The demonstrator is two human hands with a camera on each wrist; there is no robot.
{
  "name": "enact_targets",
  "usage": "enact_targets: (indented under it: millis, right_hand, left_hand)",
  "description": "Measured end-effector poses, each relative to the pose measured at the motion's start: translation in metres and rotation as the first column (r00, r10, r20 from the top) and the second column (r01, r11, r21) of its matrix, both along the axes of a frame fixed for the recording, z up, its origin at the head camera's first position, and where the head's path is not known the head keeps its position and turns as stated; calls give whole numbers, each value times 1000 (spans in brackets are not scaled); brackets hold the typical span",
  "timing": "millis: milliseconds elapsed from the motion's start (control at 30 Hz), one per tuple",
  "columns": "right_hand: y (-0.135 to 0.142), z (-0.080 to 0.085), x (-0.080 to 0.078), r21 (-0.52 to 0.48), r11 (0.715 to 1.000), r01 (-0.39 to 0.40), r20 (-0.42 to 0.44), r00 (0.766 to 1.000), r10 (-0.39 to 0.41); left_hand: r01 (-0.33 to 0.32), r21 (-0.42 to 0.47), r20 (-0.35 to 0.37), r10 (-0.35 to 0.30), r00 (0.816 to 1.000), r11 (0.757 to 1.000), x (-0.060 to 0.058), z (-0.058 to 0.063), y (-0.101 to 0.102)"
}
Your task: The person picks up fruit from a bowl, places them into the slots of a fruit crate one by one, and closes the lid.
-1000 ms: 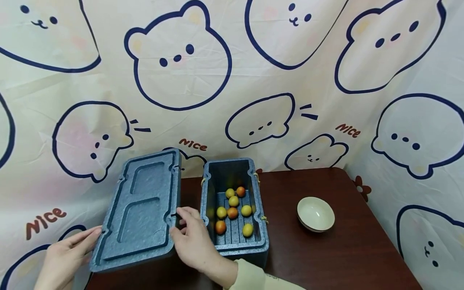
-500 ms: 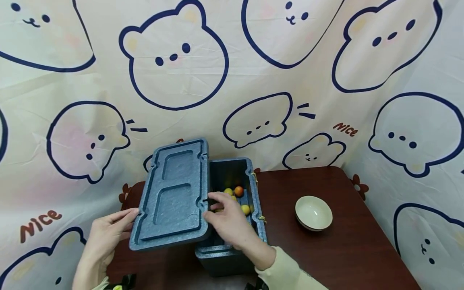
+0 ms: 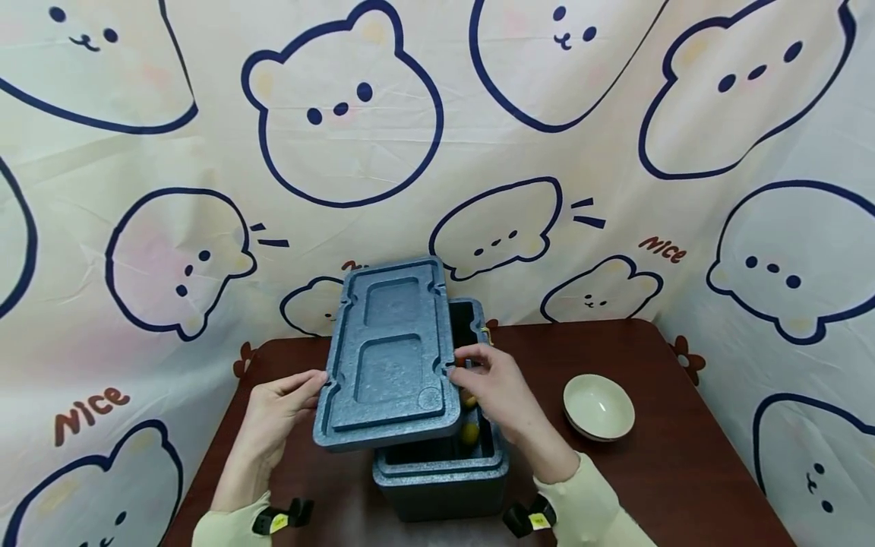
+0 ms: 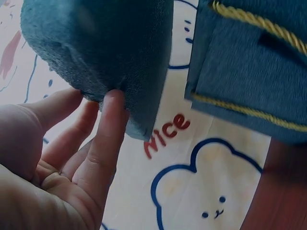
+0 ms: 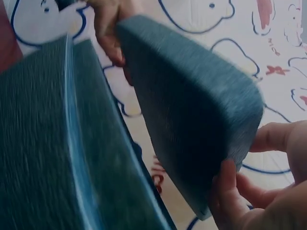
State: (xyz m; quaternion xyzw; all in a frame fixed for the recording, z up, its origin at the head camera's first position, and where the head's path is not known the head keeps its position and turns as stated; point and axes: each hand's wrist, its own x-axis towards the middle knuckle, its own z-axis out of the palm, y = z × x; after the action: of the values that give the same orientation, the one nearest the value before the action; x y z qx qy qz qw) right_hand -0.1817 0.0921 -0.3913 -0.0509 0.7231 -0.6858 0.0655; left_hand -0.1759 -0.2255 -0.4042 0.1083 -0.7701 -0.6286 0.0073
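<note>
A blue-grey foam lid (image 3: 390, 365) hangs tilted over the left part of the foam box (image 3: 444, 486), its recessed face showing in the head view. My left hand (image 3: 279, 410) pinches the lid's left edge between thumb and fingers. At the opposite edge, my right hand (image 3: 502, 391) grips the lid the same way, above the box's right side. Between lid and box wall a yellow fruit (image 3: 469, 434) shows inside; most of the other fruit is hidden under the lid. In the right wrist view the lid (image 5: 192, 91) stands apart from the box wall (image 5: 38, 143).
A cream bowl (image 3: 598, 407) stands on the dark brown table (image 3: 677, 471) to the right of the box. Behind the table hangs a cloth (image 3: 506, 152) printed with bear faces. Yellow cord (image 4: 259, 112) runs along the box's side.
Both hands have carried the lid rightward, from beside the box to over it. The fruit inside has become mostly covered, while box and bowl stay in place.
</note>
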Motion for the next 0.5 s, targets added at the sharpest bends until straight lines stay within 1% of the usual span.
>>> enact_targets:
  millis: [200, 300, 400, 500]
  right_hand:
    - [16, -4, -9, 48, 991, 128, -32, 991, -127]
    - [23, -7, -14, 66, 986, 152, -35, 988, -150]
    - [32, -10, -19, 72, 985, 158, -29, 987, -156]
    - [40, -15, -25, 36, 987, 155, -4, 988, -155]
  left_hand:
    - [50, 41, -26, -49, 998, 998, -6, -2, 18]
    - [61, 73, -31, -59, 998, 995, -6, -4, 26]
    - [74, 99, -30, -71, 997, 992, -7, -6, 33]
    - [90, 111, -34, -87, 996, 990, -10, -8, 38]
